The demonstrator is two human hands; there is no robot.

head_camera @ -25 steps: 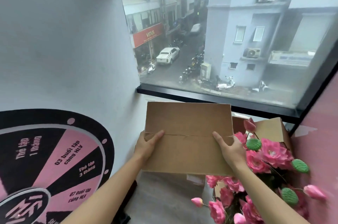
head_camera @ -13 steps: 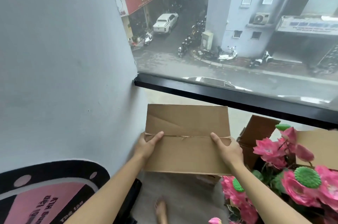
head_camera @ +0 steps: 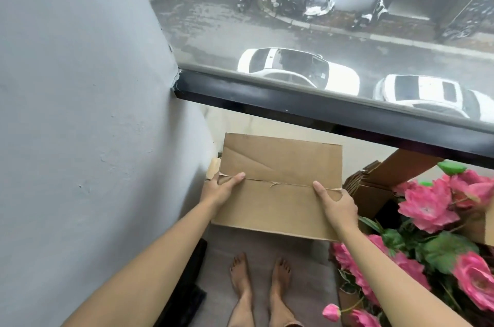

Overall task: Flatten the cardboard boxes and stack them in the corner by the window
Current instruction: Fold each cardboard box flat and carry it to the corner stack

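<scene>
Cardboard sheet (head_camera: 278, 187), flattened, is gripped at its side edges by left hand (head_camera: 217, 189) and right hand (head_camera: 335, 203); wall (head_camera: 80, 113) at nine o'clock, flowers (head_camera: 427, 206) at three, bare floor (head_camera: 262, 252) below.

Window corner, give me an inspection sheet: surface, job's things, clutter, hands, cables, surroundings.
Surface: grey floor, bare feet on it.
Job's things: flattened box held level above the floor in the corner; more cardboard to its right under the window.
Clutter: pink flowers at right; black object against the wall.
Hands: left hand and right hand grip the box's side edges, thumbs on top.
Cables: nothing seen.
Surroundings: grey wall at left, black window frame, street with white cars below.
</scene>
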